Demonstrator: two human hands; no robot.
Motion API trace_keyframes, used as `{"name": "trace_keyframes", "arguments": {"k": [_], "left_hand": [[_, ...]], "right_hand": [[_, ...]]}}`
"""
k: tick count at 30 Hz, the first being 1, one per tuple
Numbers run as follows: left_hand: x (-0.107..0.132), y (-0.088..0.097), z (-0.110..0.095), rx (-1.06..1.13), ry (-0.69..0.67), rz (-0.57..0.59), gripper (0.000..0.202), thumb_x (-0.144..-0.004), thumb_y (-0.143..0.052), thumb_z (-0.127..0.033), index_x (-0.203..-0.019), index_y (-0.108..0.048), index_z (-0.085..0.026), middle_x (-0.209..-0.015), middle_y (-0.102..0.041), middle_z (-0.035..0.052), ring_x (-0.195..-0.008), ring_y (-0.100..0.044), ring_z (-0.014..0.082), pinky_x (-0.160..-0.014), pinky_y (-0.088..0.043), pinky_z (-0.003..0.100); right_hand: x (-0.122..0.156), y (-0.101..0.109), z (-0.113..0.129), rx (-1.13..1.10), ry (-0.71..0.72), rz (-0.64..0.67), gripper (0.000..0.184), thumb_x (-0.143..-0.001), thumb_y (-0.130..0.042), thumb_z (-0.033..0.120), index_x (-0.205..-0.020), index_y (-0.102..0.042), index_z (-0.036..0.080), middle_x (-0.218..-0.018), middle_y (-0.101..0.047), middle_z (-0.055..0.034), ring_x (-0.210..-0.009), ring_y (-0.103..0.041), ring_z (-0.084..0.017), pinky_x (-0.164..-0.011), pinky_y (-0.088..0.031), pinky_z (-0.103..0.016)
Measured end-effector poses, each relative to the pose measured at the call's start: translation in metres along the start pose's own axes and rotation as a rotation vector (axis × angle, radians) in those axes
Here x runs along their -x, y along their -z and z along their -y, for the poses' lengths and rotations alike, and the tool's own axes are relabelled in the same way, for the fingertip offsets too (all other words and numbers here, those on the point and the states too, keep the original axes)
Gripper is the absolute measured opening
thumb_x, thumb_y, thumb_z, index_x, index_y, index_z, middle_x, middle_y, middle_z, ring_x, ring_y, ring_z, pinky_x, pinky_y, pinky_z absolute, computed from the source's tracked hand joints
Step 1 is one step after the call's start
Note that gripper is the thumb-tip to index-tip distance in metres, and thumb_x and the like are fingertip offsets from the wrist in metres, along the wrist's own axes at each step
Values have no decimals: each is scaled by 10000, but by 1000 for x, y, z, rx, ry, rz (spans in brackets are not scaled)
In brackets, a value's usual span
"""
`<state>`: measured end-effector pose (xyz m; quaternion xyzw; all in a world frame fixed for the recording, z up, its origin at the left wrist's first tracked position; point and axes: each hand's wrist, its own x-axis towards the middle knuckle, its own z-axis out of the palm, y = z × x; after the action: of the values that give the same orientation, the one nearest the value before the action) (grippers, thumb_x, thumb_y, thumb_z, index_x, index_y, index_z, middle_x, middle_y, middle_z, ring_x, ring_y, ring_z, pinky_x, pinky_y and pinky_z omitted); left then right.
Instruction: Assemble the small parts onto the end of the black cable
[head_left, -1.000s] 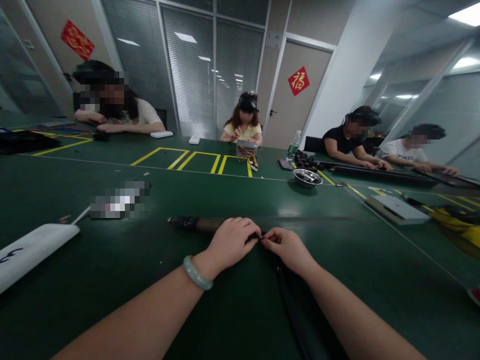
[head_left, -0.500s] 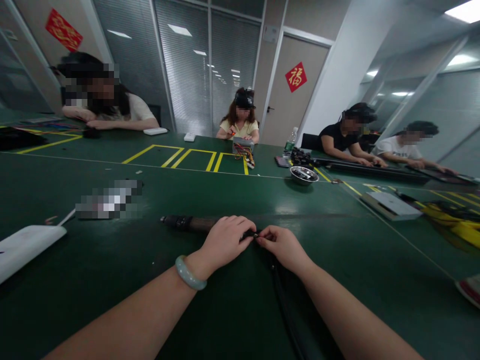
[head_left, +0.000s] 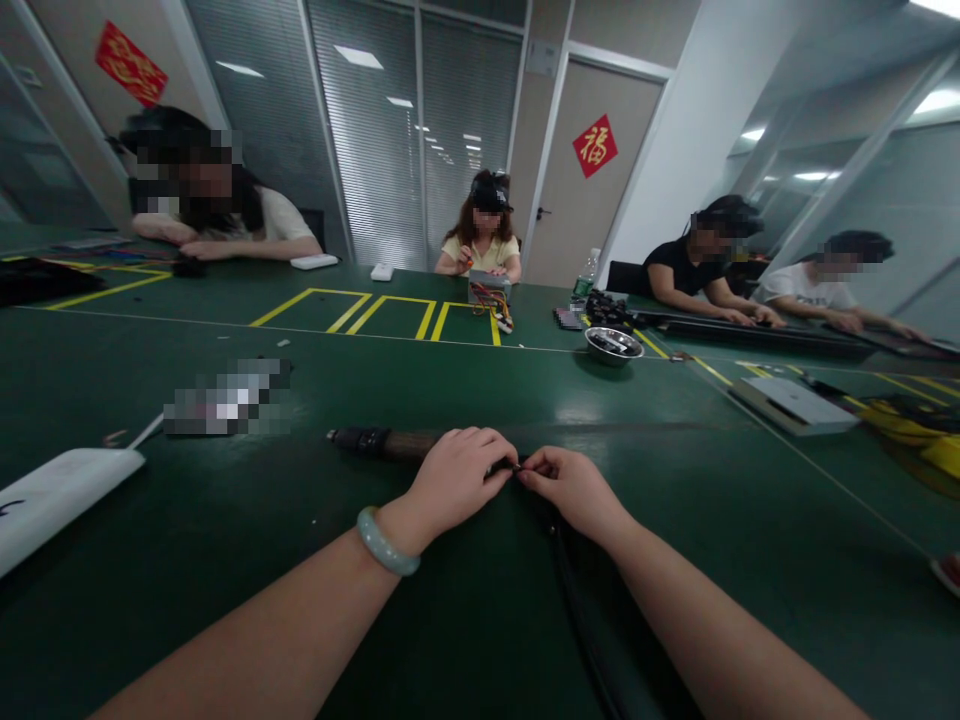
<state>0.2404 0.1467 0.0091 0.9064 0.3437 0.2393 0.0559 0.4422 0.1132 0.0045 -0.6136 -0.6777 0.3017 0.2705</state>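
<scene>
On the green table in front of me lies a dark rod-shaped tool with a brownish body, a black ringed collar and a small silver tip pointing left. My left hand, with a pale green bangle at the wrist, is curled at its right end, thumb and fingers closed on a small black piece. Against those fingertips, my right hand pinches something tiny and dark that I cannot make out. Below the right hand a black cable or tube runs down toward me. Its upper end is partly hidden.
Left of me are a white device with a cord and a blurred-out item. Further off stand a metal bowl with dark parts, a flat silver box and yellow bundles. Several people sit across the table.
My hands stay joined at the same spot, fingers shifting only slightly. The whole view has moved a little, so most things sit slightly further right.
</scene>
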Motion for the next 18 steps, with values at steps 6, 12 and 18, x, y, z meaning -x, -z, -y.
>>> {"name": "trace_keyframes", "arguments": {"k": [6, 12, 18], "left_hand": [[0, -1, 0, 1, -3, -9, 120, -880, -578, -260, -992, -621, -251, -1029, -619, -1, -946, -554, 199, -830, -399, 355], [-1, -2, 1, -5, -3, -4, 133, -891, -557, -269, -1004, -622, -243, -1039, -621, 15, -948, -555, 201, -829, -406, 356], [-1, 0, 0, -3, -4, -1, 120, -888, -568, -262, -994, -623, -254, -1050, -620, 1, -962, -551, 198, -825, -398, 355]], "right_hand": [[0, 0, 0, -25, -5, -1, 147, -808, -627, 332, -832, -684, 199, -735, -685, 17, -644, -589, -121, -560, -395, -213], [0, 0, -1, -17, -3, 1, 152, -812, -620, 335, -834, -684, 199, -740, -688, 10, -654, -596, -126, -565, -391, -219], [0, 0, -2, -32, -7, 2, 148, -812, -622, 326, -833, -683, 193, -747, -692, 1, -657, -600, -127, -565, -395, -216]]}}
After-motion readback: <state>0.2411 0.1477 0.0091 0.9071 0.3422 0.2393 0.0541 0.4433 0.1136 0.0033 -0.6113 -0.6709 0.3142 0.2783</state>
